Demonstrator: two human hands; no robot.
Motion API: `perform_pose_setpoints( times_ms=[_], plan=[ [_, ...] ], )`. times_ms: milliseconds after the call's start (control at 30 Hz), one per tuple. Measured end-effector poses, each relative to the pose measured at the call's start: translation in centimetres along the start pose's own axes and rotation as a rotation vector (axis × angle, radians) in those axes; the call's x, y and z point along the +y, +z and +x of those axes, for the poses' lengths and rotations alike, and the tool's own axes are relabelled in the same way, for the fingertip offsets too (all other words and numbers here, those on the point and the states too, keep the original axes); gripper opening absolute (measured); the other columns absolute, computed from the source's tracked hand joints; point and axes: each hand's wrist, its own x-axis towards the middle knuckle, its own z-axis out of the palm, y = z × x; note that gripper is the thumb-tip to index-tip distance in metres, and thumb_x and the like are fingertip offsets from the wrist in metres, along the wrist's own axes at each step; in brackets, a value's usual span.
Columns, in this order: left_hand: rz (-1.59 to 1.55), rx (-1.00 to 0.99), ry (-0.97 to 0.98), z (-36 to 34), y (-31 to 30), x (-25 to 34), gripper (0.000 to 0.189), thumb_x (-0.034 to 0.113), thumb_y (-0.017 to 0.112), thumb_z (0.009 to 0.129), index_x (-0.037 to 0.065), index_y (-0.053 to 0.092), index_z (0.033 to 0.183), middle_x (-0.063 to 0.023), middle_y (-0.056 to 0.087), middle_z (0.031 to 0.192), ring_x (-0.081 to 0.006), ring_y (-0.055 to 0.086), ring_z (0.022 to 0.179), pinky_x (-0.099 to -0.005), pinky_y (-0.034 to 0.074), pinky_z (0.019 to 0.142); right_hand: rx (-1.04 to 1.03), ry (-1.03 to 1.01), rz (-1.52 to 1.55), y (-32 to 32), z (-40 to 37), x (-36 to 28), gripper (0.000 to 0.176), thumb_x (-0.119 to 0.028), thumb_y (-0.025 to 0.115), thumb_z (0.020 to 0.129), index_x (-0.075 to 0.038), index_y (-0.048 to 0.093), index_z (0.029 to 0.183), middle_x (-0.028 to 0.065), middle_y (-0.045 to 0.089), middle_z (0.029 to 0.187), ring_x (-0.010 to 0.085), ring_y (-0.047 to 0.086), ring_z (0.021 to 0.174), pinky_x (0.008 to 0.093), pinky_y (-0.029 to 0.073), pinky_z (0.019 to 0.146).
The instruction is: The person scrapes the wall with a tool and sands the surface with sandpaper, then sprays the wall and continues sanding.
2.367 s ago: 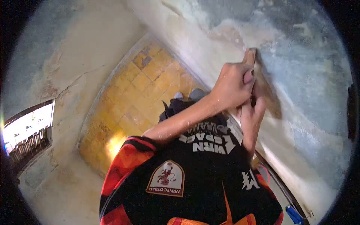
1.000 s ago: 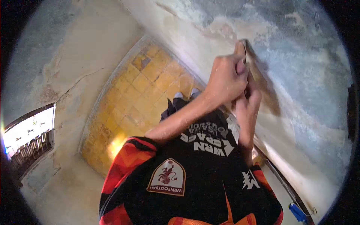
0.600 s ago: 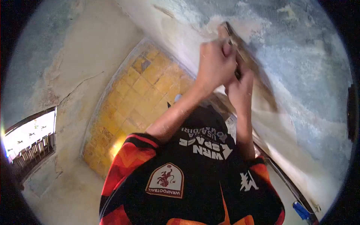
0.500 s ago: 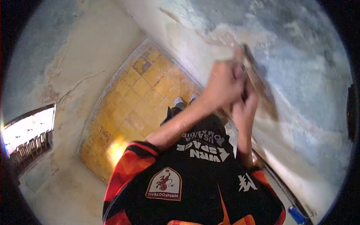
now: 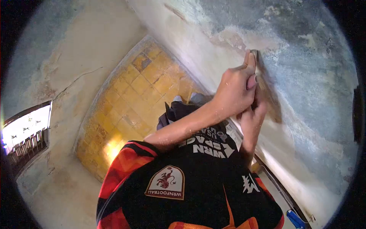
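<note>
A thin tool [image 5: 255,53] juts past the left hand [image 5: 237,86] grasping it; right hand [image 5: 252,116] grip unclear.

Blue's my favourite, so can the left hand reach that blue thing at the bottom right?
Probably not from here: the left hand is at the wall, close against the right hand, and the blue thing is past the right sleeve.

Left hand [image 5: 234,91], right hand [image 5: 251,117] drawn back toward torso [image 5: 206,175].
</note>
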Motion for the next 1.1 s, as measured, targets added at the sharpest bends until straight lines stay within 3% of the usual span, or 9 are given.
perform_pose_setpoints(
  times_ms=[100,200,233,400,567,700,767,833,1100],
  plan=[
    [0.029,0.095,0.076,0.7,0.6,-0.1,0.014,0.006,0.063,0.088,-0.007,0.059,0.084,-0.0276,0.056,0.071,-0.0455,0.053,0.062,-0.0408,0.047,0.060,-0.050,0.081,0.049,-0.5,0.8,-1.1,0.051,-0.019,0.064,0.097,0.008,0.051,0.138,0.0166,0.067,0.120,0.0166,0.060,0.105,0.0292,0.047,0.090],
    [0.019,-0.022,-0.105,0.8,-0.2,0.7,0.005,-0.003,0.057,0.077,-0.007,0.055,0.076,-0.0314,0.058,0.076,-0.0501,0.059,0.074,-0.0478,0.048,0.065,0.038,-0.087,0.061,0.7,0.6,-1.3,0.051,-0.021,0.064,0.097,0.007,0.052,0.137,0.0118,0.068,0.109,0.0148,0.060,0.096,0.0285,0.049,0.084],
    [0.001,-0.006,-0.086,0.5,-0.1,0.9,0.006,-0.003,0.057,0.077,-0.007,0.054,0.074,-0.0313,0.057,0.073,-0.0505,0.059,0.072,-0.0474,0.048,0.064,0.007,0.135,0.170,0.3,-0.2,-2.4,0.053,-0.024,0.066,0.096,0.007,0.052,0.136,0.0108,0.068,0.105,0.0155,0.060,0.093,0.0294,0.049,0.082],
    [-0.006,0.001,-0.137,1.2,-0.7,0.7,0.006,-0.002,0.057,0.077,-0.007,0.054,0.075,-0.0309,0.057,0.073,-0.0504,0.058,0.073,-0.0472,0.047,0.063,0.004,-0.223,-0.073,1.2,1.8,-0.1,0.052,-0.027,0.065,0.097,0.006,0.053,0.137,0.0107,0.069,0.106,0.0127,0.061,0.093,0.0264,0.050,0.080],
    [0.011,-0.003,-0.079,1.0,-0.7,0.6,0.008,0.000,0.059,0.079,-0.007,0.055,0.079,-0.0301,0.058,0.076,-0.0505,0.059,0.074,-0.0480,0.047,0.063,-0.033,0.005,0.012,0.5,0.9,-1.7,0.050,-0.020,0.064,0.096,0.007,0.052,0.137,0.0130,0.068,0.111,0.0147,0.060,0.094,0.0268,0.049,0.080],
    [0.042,0.041,-0.040,0.6,-0.1,0.4,0.021,0.011,0.065,0.087,-0.009,0.059,0.080,-0.0248,0.052,0.062,-0.0241,0.042,0.054,-0.0400,0.046,0.058,-0.042,0.041,0.010,0.3,0.9,-1.5,0.049,-0.017,0.063,0.096,0.007,0.052,0.137,0.0148,0.067,0.114,0.0157,0.060,0.097,0.0276,0.048,0.083],
    [0.074,0.046,-0.050,1.2,-0.4,0.3,0.022,0.011,0.065,0.087,-0.008,0.059,0.081,-0.0255,0.054,0.064,-0.0231,0.046,0.054,-0.0407,0.047,0.059,-0.059,0.119,0.024,0.1,1.1,-1.9,0.048,-0.016,0.062,0.096,0.008,0.052,0.137,0.0170,0.067,0.116,0.0169,0.061,0.101,0.0290,0.048,0.087],
    [0.094,-0.007,-0.134,1.3,-0.9,0.4,0.022,0.013,0.065,0.088,-0.008,0.059,0.081,-0.0254,0.054,0.064,-0.0203,0.053,0.056,-0.0412,0.047,0.060,-0.009,-0.162,0.014,0.9,1.2,-0.9,0.048,-0.018,0.061,0.097,0.007,0.053,0.136,0.0172,0.068,0.116,0.0170,0.061,0.104,0.0298,0.048,0.090],
    [0.135,0.112,-0.132,2.0,-0.6,-0.8,0.030,0.013,0.066,0.087,-0.009,0.055,0.069,-0.0183,0.053,0.058,-0.0108,0.048,0.061,-0.0389,0.047,0.057,-0.083,-0.091,0.002,0.8,2.2,-0.1,0.049,-0.020,0.065,0.095,0.007,0.054,0.135,0.0172,0.069,0.114,0.0180,0.062,0.103,0.0312,0.048,0.091]
  ],
)
